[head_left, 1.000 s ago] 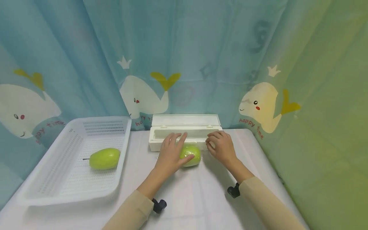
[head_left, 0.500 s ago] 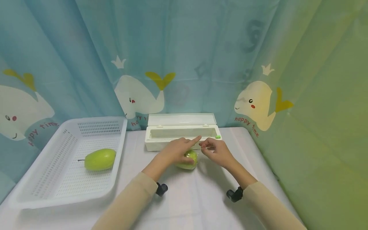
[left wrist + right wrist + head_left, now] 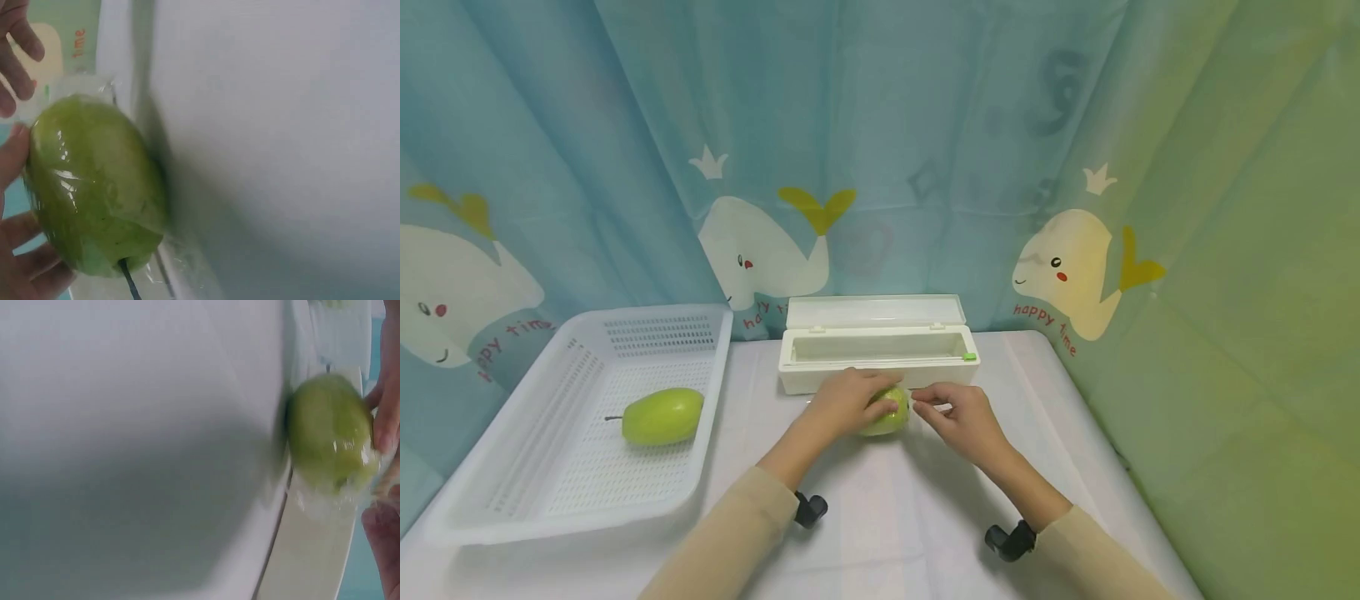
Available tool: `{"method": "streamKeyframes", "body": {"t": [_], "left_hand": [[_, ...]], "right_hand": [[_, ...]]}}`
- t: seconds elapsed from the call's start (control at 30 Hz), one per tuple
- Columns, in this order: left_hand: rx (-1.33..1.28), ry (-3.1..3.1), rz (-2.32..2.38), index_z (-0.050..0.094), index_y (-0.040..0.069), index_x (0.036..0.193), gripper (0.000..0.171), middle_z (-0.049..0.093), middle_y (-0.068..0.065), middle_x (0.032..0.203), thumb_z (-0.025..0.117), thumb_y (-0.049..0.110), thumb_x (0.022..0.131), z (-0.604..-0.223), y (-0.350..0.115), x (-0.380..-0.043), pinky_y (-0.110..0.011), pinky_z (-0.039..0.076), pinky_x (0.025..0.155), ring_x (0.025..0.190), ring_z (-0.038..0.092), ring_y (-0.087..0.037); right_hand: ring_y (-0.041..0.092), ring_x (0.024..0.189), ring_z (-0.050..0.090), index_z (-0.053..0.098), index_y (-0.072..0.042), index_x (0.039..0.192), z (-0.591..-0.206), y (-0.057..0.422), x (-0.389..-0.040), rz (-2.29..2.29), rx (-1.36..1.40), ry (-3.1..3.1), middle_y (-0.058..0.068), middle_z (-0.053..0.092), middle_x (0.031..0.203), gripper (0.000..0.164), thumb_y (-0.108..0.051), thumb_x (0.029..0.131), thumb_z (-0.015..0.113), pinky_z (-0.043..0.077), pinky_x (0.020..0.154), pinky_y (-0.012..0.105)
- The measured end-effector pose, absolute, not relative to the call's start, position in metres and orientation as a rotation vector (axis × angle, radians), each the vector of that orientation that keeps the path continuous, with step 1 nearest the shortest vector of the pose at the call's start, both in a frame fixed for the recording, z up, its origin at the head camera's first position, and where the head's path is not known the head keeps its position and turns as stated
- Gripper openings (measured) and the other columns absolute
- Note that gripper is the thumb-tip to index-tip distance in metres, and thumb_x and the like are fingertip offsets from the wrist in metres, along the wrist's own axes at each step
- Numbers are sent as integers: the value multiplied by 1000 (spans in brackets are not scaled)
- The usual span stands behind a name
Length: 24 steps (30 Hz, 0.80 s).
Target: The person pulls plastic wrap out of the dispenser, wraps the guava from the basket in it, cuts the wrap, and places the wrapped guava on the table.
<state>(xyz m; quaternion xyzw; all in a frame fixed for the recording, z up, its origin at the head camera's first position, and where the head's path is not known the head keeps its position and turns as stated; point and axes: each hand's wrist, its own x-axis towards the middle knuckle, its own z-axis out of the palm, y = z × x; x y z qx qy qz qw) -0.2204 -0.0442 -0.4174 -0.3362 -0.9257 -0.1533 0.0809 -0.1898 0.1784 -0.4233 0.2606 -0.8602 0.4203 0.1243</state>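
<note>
A green pear [image 3: 887, 414] wrapped in clear cling film lies on the table in front of a white box. My left hand [image 3: 844, 402] holds it from above, thumb on the near side, fingers over the back. In the left wrist view the wrapped pear [image 3: 94, 187] shows its dark stem, and loose film spreads at both ends. My right hand [image 3: 958, 417] is at the pear's right end, thumb and fingertips together. The right wrist view shows these fingertips pinching the loose cling film [image 3: 331, 501] beside the pear. Part of the pear is hidden under my left hand.
The white lidded box [image 3: 820, 379], a cling film dispenser with a green slider [image 3: 970, 357], stands open against the curtain. To the left a white plastic basket [image 3: 718, 417] holds another green pear [image 3: 662, 417]. A green curtain [image 3: 1225, 333] borders the table's right side.
Both hands have come down and nearer, off the box's front edge. The left hand has settled over the wrapped pear, while the right has moved left to its end. The box's green slider is uncovered.
</note>
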Motion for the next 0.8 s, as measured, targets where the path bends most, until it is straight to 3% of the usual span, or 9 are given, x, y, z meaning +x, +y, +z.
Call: {"method": "streamKeyframes", "body": {"t": [0.27, 0.5, 0.8], "left_hand": [[-868, -2706, -617, 62, 20, 137, 41, 66, -7, 131, 60, 35, 99, -431, -47, -211, -47, 51, 98, 118, 64, -30], [-731, -2728, -646, 57, 24, 142, 41, 61, -9, 139, 53, 36, 103, -437, -45, -204, -54, 55, 87, 117, 64, -35], [-675, -2850, -800, 43, 25, 152, 47, 47, 0, 152, 32, 41, 109, -436, -55, -201, -50, 41, 110, 138, 48, -27]], "right_hand": [[18, 93, 74, 79, -5, 102, -429, 161, -173, 1114, 780, -2472, 5, 77, 103, 15, -8, 87, 76, 55, 66, 15], [23, 100, 72, 74, -1, 114, -436, 146, -160, 1046, 729, -2507, 9, 74, 112, 29, -10, 86, 76, 60, 76, 30], [31, 119, 63, 55, 0, 139, -443, 130, -142, 1078, 734, -2595, 15, 64, 132, 62, -13, 82, 76, 52, 97, 48]]}}
